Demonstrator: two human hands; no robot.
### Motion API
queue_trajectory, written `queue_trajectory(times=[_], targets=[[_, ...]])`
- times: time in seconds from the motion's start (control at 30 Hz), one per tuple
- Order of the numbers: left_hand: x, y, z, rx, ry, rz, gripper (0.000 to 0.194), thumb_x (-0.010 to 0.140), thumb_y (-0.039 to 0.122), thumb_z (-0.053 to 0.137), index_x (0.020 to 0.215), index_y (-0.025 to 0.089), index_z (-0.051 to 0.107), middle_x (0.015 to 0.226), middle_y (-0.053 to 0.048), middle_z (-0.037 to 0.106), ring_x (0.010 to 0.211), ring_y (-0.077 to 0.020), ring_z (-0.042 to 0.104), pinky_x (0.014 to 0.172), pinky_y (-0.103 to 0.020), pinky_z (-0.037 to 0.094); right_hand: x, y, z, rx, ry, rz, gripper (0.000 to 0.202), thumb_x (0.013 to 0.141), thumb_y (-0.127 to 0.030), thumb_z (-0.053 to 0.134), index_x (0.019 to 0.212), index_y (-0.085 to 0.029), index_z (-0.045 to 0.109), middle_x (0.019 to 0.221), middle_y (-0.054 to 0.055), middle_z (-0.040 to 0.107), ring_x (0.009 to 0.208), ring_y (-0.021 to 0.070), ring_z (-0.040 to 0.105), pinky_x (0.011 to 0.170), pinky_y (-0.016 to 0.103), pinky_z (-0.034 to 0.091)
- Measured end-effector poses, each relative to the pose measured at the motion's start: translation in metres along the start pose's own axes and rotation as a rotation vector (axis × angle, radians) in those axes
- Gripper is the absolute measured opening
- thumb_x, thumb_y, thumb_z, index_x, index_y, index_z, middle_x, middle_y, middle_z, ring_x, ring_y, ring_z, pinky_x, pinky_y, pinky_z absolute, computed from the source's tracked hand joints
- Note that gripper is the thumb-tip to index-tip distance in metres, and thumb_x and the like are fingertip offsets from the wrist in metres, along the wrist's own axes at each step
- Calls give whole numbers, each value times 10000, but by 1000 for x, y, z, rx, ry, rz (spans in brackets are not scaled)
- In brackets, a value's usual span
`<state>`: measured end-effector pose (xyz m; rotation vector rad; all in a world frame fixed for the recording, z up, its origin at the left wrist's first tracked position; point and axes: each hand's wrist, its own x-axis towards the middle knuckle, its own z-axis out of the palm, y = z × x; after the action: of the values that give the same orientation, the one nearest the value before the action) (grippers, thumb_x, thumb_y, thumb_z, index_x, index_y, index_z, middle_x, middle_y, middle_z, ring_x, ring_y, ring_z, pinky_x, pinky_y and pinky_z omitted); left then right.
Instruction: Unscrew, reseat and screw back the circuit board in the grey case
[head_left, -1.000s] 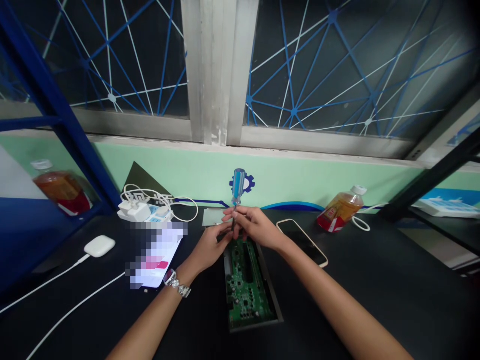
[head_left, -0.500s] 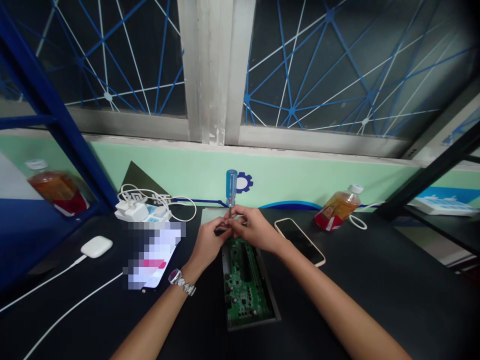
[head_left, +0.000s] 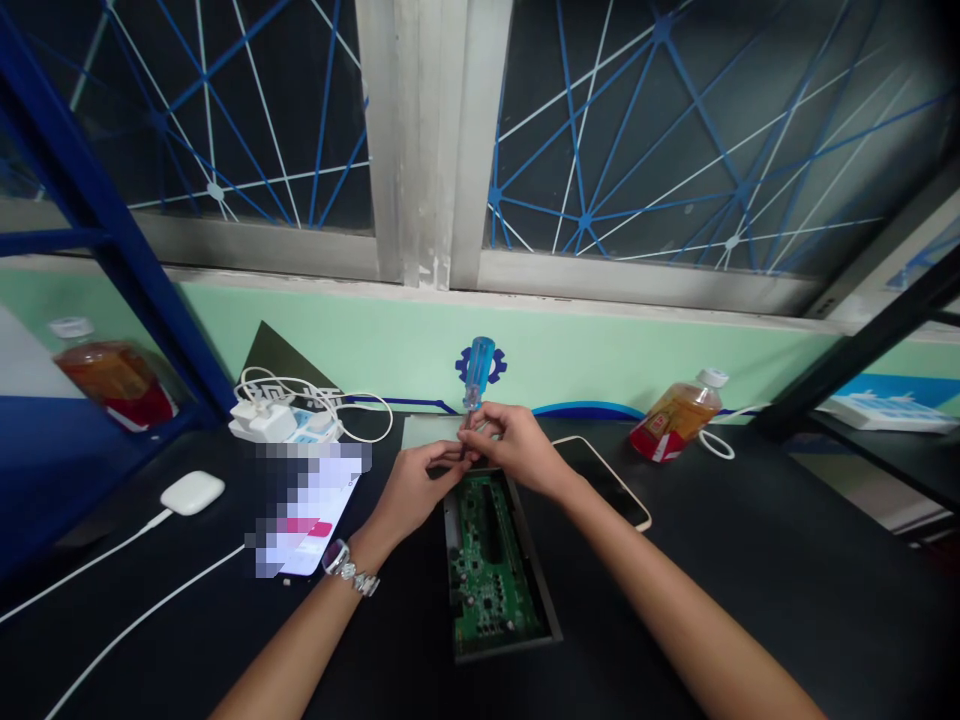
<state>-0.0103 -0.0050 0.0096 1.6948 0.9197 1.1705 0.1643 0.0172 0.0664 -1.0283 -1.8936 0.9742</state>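
Observation:
A screwdriver (head_left: 478,372) with a clear blue handle stands nearly upright, its top tilted a little to the right. My right hand (head_left: 519,445) pinches its shaft just below the handle. My left hand (head_left: 420,485) is closed at the lower end of the shaft, thumb and fingers together; the tip and whatever lies between those fingers are hidden. Both hands are over the far end of a green circuit board (head_left: 491,590) in a dark metal frame. A silver watch and bracelet (head_left: 351,568) are on my left wrist.
A lit phone (head_left: 319,520) lies left of my left hand, a dark-screened phone (head_left: 604,482) beyond my right wrist. Farther out are a power strip (head_left: 281,422) with white cables, a white charging case (head_left: 193,493), and a drink bottle (head_left: 677,415) at the right.
The screwdriver handle has tipped to the right. My right hand has shifted slightly right and up, and my left hand has moved a little left, with its wrist lower.

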Motion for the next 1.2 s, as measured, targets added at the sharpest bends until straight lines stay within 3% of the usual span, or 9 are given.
queue_trajectory(times=[0.2, 0.37, 0.47, 0.57, 0.7, 0.97, 1.2], targets=[[0, 1, -8, 93, 33, 39, 151, 900, 224, 606, 976, 162, 721, 942, -62, 754, 873, -194, 705, 844, -306, 534, -1, -4, 4, 200, -114, 91, 215, 899, -341, 583, 1025, -171, 620, 670, 2, 641, 583, 146, 636, 483, 216, 471], [3, -6, 1, 56, 55, 66, 162, 902, 200, 585, 1019, 150, 686, 877, -50, 754, 816, -192, 709, 795, -303, 547, -4, -6, 12, 145, -125, 33, 263, 926, -337, 536, 1125, -179, 603, 738, 9, 648, 604, 144, 636, 499, 223, 464], [3, -8, 7, 37, 44, 65, 196, 909, 232, 591, 1052, 146, 693, 962, -73, 760, 880, -216, 714, 811, -317, 551, -4, -4, 14, -125, 39, -103, 207, 868, -295, 627, 1040, -188, 672, 866, 34, 681, 670, 144, 636, 647, 269, 501], [2, -7, 8, 65, 40, 54, 211, 907, 267, 607, 1039, 148, 721, 1005, -88, 762, 913, -236, 714, 835, -340, 552, -3, -1, 13, -253, 147, -118, 84, 831, -258, 671, 857, -179, 687, 822, 32, 691, 687, 152, 640, 694, 276, 501], [-2, -3, 2, 54, 8, 28, 240, 904, 265, 616, 1098, 162, 712, 1077, -89, 748, 936, -224, 714, 874, -349, 553, -3, 0, 9, -158, 70, -74, 71, 865, -234, 625, 844, -176, 660, 718, 15, 691, 679, 158, 673, 647, 248, 501], [-8, 1, -14, 160, 45, 43, 193, 916, 285, 599, 1030, 187, 719, 1011, -55, 757, 906, -202, 715, 838, -313, 559, -8, -6, 7, -224, -35, -146, 151, 942, -182, 464, 1065, -190, 551, 856, 33, 697, 723, 149, 657, 637, 241, 457], [-13, 8, -18, 259, 124, 100, 195, 934, 286, 569, 1019, 194, 719, 1004, -51, 757, 921, -201, 706, 844, -303, 550, -8, -2, 15, -289, 5, -182, 6, 924, -211, 523, 922, -210, 528, 692, -22, 597, 588, 133, 572, 576, 242, 408]])
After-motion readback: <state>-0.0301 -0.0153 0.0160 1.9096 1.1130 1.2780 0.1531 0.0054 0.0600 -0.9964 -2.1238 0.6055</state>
